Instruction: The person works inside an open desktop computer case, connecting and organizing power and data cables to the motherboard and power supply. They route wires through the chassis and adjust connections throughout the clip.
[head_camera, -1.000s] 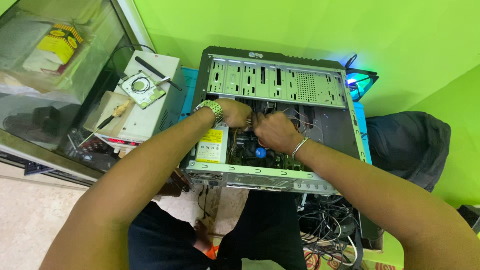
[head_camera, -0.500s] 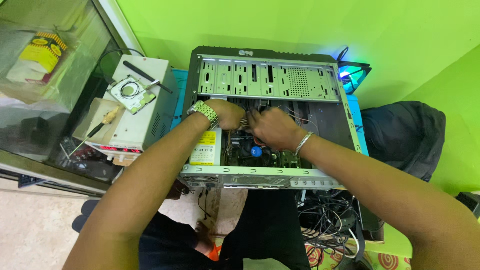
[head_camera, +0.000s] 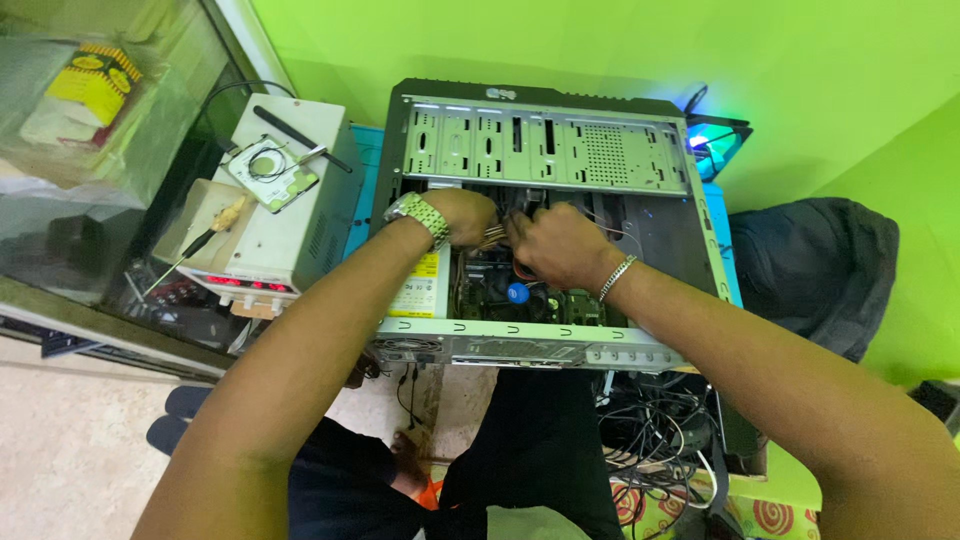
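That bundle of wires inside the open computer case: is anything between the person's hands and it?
Nothing visible. The left hand and right hand are both already inside the open computer case, closed around the wire bundle. The case's side panel is off, so the way in from above is open.

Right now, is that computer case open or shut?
Open. The case lies on its side with no side panel, its boards and wires exposed; both hands, left and right, reach inside.

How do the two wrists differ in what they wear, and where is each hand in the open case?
The left hand has a wide metal watch at its wrist; the right hand has a thin chain bracelet. The left hand sits nearer the case's left side, the right nearer the middle. Both reach inside, meeting at a cable bundle.
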